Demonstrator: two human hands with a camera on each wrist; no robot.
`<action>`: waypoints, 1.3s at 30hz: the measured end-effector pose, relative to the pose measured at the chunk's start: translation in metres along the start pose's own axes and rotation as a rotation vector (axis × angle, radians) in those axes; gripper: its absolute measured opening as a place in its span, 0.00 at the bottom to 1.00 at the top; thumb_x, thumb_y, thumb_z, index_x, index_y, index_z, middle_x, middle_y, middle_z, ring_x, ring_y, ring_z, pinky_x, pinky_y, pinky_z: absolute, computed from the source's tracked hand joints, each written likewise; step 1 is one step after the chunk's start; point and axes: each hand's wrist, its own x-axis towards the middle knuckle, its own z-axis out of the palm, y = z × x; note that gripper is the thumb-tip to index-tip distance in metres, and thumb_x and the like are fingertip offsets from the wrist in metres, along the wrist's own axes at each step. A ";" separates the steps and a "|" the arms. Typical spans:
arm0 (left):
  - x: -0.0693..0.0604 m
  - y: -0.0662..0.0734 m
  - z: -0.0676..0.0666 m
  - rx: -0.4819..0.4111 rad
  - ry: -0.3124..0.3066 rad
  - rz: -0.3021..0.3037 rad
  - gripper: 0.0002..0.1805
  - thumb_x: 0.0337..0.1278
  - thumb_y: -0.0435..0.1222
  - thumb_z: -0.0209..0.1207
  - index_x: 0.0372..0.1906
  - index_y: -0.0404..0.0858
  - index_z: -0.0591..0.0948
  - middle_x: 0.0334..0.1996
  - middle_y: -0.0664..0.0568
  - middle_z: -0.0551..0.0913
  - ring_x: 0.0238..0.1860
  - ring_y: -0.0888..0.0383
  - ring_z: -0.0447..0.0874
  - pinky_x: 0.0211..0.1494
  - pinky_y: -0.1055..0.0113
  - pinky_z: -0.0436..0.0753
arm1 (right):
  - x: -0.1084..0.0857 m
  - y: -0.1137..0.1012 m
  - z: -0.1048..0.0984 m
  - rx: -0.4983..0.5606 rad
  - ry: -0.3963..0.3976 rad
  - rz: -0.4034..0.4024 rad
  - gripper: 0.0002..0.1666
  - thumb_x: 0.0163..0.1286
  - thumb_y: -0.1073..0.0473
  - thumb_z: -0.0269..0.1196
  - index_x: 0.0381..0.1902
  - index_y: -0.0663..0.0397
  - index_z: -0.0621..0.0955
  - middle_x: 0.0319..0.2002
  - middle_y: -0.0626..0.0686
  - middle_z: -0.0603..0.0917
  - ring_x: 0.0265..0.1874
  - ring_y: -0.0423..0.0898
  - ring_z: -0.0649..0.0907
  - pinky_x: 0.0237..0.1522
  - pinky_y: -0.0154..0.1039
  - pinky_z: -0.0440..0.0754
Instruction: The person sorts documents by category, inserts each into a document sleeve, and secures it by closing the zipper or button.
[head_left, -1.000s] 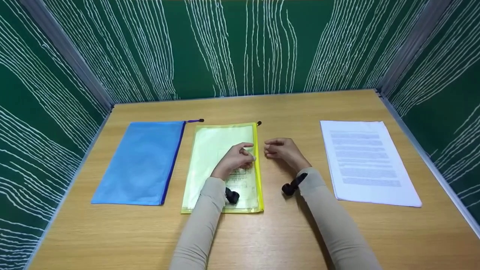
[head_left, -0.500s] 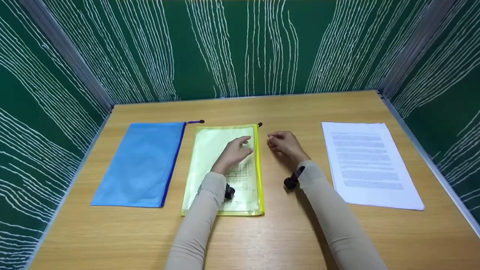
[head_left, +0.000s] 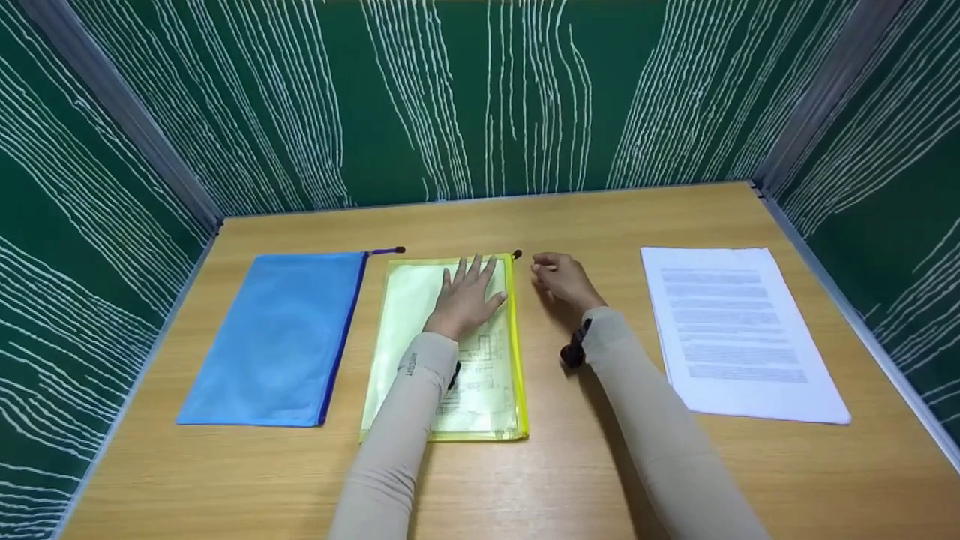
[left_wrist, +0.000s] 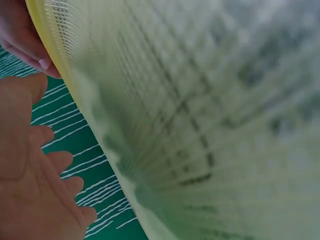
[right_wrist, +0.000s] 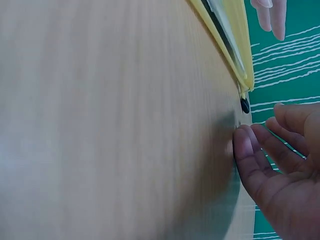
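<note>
Head view shows green walls (head_left: 386, 169) scrawled with white wavy lines, cut off above and at both sides, around a wood-grained table (head_left: 585, 480) whose near edge falls outside the frame. Two beige sleeves (head_left: 656, 427) reach in from below, the left one covering part of the yellow zip folder (head_left: 484, 382) lying mid-table. A blue folder (head_left: 277, 337) lies to its left and a stack of printed paper (head_left: 731, 337) well to its right; the stack's print is too small to read, and the page inside the yellow folder blurs in the left wrist view. The left hand (head_left: 465, 300) hangs over that folder, fingers spread, green wall showing between fingertips and folder in the left wrist view. Near the zip edge, the right hand (head_left: 566, 281) has loosely bent fingers, thumb and forefinger tips close together; whether they touch the table cannot be told. Black devices (head_left: 574, 352) sit at both wrists, the left one mostly hidden. A dark zip pull (head_left: 517, 254) pokes from the yellow folder's far corner, just beside the right hand.
</note>
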 end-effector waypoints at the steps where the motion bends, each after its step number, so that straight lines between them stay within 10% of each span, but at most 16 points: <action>1: 0.001 0.000 0.001 0.024 -0.010 -0.003 0.38 0.69 0.57 0.44 0.77 0.52 0.47 0.78 0.49 0.43 0.78 0.47 0.35 0.77 0.46 0.36 | 0.001 0.001 0.000 -0.022 -0.004 -0.012 0.26 0.76 0.55 0.51 0.68 0.57 0.69 0.64 0.57 0.74 0.54 0.52 0.80 0.55 0.45 0.79; 24: 0.007 0.003 0.007 0.210 -0.145 -0.042 0.35 0.71 0.59 0.35 0.77 0.52 0.46 0.78 0.50 0.40 0.78 0.45 0.39 0.76 0.45 0.49 | 0.027 -0.010 -0.005 -0.483 -0.099 -0.252 0.30 0.75 0.60 0.52 0.72 0.56 0.63 0.72 0.58 0.64 0.73 0.57 0.60 0.74 0.56 0.53; 39: 0.008 0.002 0.006 0.164 -0.146 -0.061 0.35 0.71 0.59 0.38 0.77 0.53 0.48 0.78 0.51 0.41 0.78 0.46 0.39 0.77 0.46 0.49 | 0.033 -0.013 0.007 -0.683 -0.040 -0.304 0.21 0.76 0.62 0.50 0.63 0.51 0.76 0.62 0.55 0.77 0.61 0.54 0.73 0.65 0.51 0.71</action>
